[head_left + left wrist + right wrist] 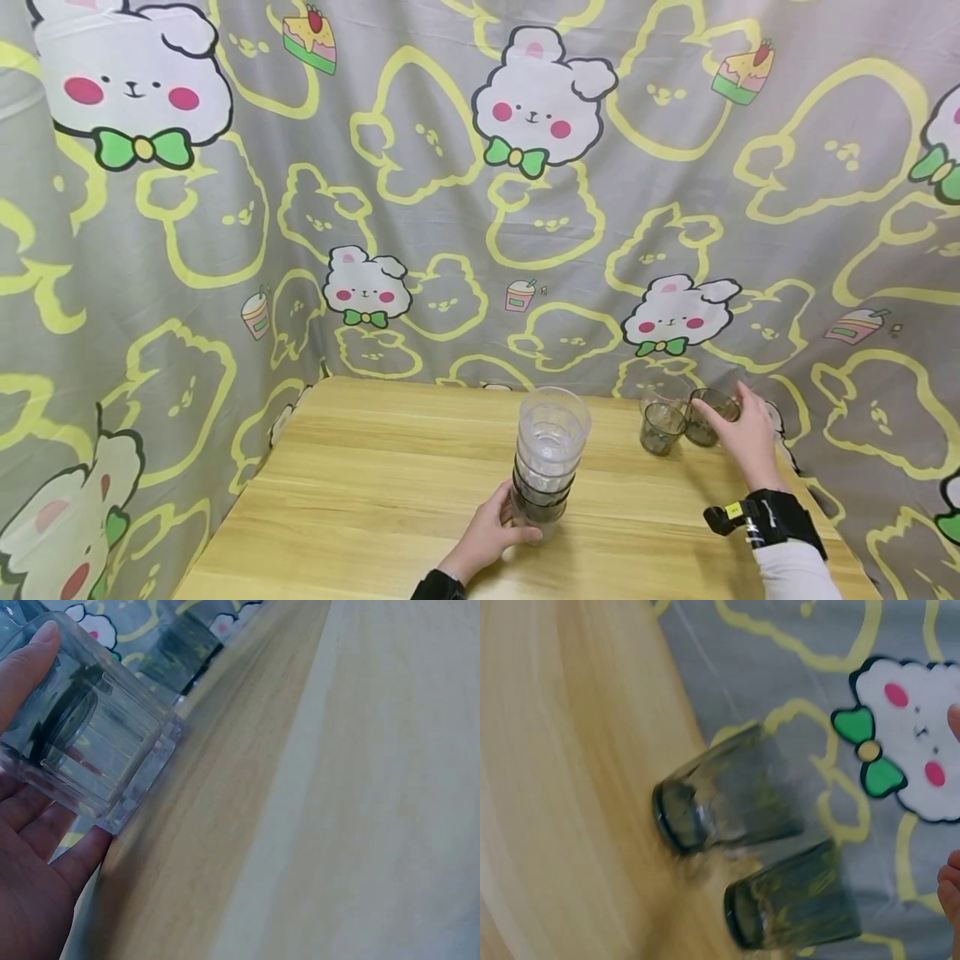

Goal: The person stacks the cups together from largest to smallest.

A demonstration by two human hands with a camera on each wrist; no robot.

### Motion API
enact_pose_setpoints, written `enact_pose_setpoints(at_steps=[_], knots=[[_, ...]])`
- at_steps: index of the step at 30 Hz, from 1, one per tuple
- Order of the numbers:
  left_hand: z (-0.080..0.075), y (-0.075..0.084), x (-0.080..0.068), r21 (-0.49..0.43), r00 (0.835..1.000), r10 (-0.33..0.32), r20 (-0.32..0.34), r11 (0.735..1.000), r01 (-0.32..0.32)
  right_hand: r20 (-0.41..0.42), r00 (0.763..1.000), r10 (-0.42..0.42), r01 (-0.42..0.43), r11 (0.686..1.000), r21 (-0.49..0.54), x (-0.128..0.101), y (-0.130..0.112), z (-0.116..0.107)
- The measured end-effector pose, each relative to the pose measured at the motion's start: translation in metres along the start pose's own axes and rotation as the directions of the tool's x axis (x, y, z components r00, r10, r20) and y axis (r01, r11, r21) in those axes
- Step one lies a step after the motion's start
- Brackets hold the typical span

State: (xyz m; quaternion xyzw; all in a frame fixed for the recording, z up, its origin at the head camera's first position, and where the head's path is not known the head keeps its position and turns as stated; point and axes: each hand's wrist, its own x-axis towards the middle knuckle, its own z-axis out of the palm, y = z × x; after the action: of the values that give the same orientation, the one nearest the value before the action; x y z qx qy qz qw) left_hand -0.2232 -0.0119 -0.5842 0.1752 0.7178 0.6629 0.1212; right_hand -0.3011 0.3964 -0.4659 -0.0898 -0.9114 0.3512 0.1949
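The left hand (483, 533) is gripping the base of a stack of tumblers (547, 462), fingers and thumb curling round the lowest clear one; the left wrist view is showing that clear, ribbed base (97, 742) pressed into the palm. The stack is standing upright on the wooden table (360, 492), clear glasses above and below with dark ones nested between. The right hand (738, 437) is reaching out toward the far edge and closing its fingers on the rim of a smoky tumbler (708, 415). Just left of that hand a second smoky tumbler (662, 427) is standing loose, the two nearly touching. Judging from this, most glasses are already stacked and two are still waiting to be added, the first of them now being taken
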Motion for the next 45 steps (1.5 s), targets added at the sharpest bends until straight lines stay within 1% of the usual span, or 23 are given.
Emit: enact_pose_setpoints(at_steps=[4,8,13,18,24,28,30,31,33,37,40,45], knots=[[0.000,0.001,-0.001,-0.001,1.000,0.013,-0.001,1.000,-0.013,0.002,1.000,0.005,-0.004,1.000,-0.026,0.005,0.016,0.004],[0.001,0.003,-0.003,-0.005,1.000,0.023,-0.001,1.000,-0.023,0.022,1.000,0.022,-0.021,0.999,-0.047,0.009,0.029,0.007],[0.001,0.003,-0.002,-0.005,1.000,0.010,-0.003,1.000,-0.010,0.059,0.996,0.059,-0.056,0.997,-0.053,0.012,0.039,0.012],[0.000,0.001,-0.001,-0.003,1.000,0.005,-0.001,1.000,-0.005,0.100,0.990,0.094,-0.086,0.993,-0.083,0.020,0.046,0.016],[0.000,0.002,-0.003,0.001,1.000,0.022,-0.003,1.000,-0.022,0.139,0.979,0.147,-0.133,0.986,-0.106,0.030,0.046,0.017],[-0.002,0.002,-0.003,0.003,1.000,0.011,0.002,1.000,-0.011,0.150,0.976,0.159,-0.143,0.983,-0.115,0.035,0.048,0.020],[-0.002,0.001,-0.003,0.007,1.000,0.019,0.003,1.000,-0.019,0.152,0.973,0.174,-0.159,0.981,-0.109,0.036,0.049,0.021],[-0.002,0.001,-0.003,0.001,1.000,0.009,0.003,1.000,-0.009,0.153,0.971,0.183,-0.168,0.980,-0.108,0.037,0.050,0.022],[-0.001,-0.001,-0.002,0.005,1.000,0.014,0.004,1.000,-0.014,0.156,0.967,0.202,-0.186,0.976,-0.109,0.038,0.051,0.023],[0.000,-0.003,-0.001,0.003,1.000,0.013,0.003,1.000,-0.013,0.163,0.959,0.231,-0.210,0.968,-0.137,0.040,0.051,0.024],[0.000,-0.004,0.000,0.002,1.000,0.019,0.001,1.000,-0.019,0.161,0.958,0.239,-0.215,0.965,-0.152,0.041,0.049,0.025],[-0.001,-0.004,0.000,0.000,1.000,0.013,-0.001,1.000,-0.013,0.144,0.959,0.243,-0.224,0.965,-0.135,0.042,0.044,0.029]])
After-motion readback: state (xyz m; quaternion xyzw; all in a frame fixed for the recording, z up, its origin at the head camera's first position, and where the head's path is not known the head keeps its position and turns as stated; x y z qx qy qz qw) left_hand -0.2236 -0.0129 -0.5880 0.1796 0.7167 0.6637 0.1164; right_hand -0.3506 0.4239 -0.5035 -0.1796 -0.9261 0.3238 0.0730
